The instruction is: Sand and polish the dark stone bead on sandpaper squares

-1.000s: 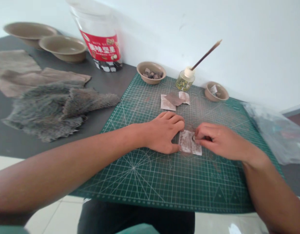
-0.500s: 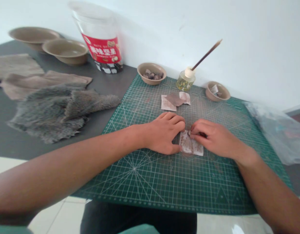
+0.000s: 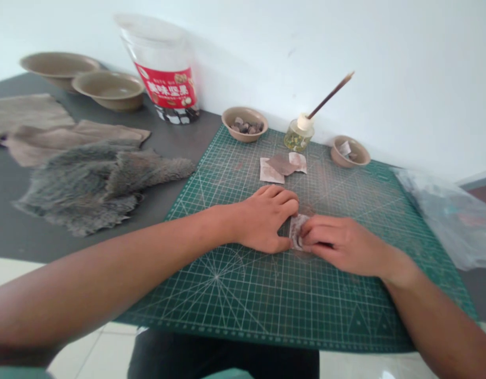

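Observation:
A small pale square sheet (image 3: pixel 296 226) smeared with brown, perhaps sandpaper, lies flat on the green cutting mat (image 3: pixel 243 295). My left hand (image 3: pixel 266 218) rests on the mat at the sheet's left side, thumb and forefinger spread apart at its edge. Over the sheet's right part, my right hand (image 3: pixel 333 239) is closed in a pinch, pressed down on the surface. Whatever sits between those fingertips is hidden. Beyond my hands lie several overlapping brown and whitish sheets (image 3: pixel 280 164).
At the mat's back stand a bowl of brown lumps (image 3: pixel 245 126), a glass bottle with a brush (image 3: pixel 299 134) and a small bowl (image 3: pixel 350 152). Grey furry cloth (image 3: pixel 85 184), larger bowls (image 3: pixel 111 92) and a red-labelled tub (image 3: pixel 164 79) are left; a plastic bag (image 3: pixel 444 221) lies right.
My right hand has moved slightly down over the sheet, covering more of its right part. My left hand stays at the sheet's left edge. The camera view has shifted a little.

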### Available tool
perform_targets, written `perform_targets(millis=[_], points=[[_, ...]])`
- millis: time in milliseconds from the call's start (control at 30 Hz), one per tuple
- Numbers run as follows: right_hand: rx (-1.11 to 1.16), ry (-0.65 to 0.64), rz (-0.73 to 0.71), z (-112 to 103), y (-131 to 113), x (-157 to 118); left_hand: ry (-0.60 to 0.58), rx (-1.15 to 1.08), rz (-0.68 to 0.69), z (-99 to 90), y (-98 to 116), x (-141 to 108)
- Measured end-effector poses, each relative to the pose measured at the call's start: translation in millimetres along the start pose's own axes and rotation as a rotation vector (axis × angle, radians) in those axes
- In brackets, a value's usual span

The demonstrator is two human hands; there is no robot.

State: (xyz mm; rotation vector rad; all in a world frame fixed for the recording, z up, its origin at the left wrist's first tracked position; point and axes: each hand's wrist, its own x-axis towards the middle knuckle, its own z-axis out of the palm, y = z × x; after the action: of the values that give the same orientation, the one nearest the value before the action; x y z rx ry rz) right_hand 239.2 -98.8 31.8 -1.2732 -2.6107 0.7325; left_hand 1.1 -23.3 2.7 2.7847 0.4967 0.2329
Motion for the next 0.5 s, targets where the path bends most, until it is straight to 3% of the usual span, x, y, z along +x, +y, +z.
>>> perform_targets(millis=[67, 133, 200, 267, 400, 433, 500], points=[[-0.070, 0.098, 0.038, -0.7, 1.4, 0.6, 0.005, 0.005, -0.009, -0.2, 0.2, -0.1], [-0.111, 0.113, 0.078, -2.3, 2.5, 0.2, 0.003, 0.013, -0.022, -0.5, 0.5, 0.0], [-0.033, -0.020, 0.042, -2.7, 1.9, -0.5, -0.005, 0.013, -0.017, -0.5, 0.6, 0.2], [0.031, -0.063, -0.016, -1.6, 0.8, -0.3, -0.008, 0.005, -0.006, -0.2, 0.5, 0.4], [-0.105, 0.122, 0.082, -1.1, 1.6, 1.0, 0.014, 0.016, -0.008, 0.4, 0.2, -0.1], [-0.131, 0.121, 0.104, -1.3, 1.4, 1.0, 0.015, 0.021, -0.010, 0.4, 0.2, -0.2], [-0.063, -0.008, 0.036, -0.4, -0.6, 1.3, 0.009, 0.021, -0.006, 0.3, 0.4, -0.4]])
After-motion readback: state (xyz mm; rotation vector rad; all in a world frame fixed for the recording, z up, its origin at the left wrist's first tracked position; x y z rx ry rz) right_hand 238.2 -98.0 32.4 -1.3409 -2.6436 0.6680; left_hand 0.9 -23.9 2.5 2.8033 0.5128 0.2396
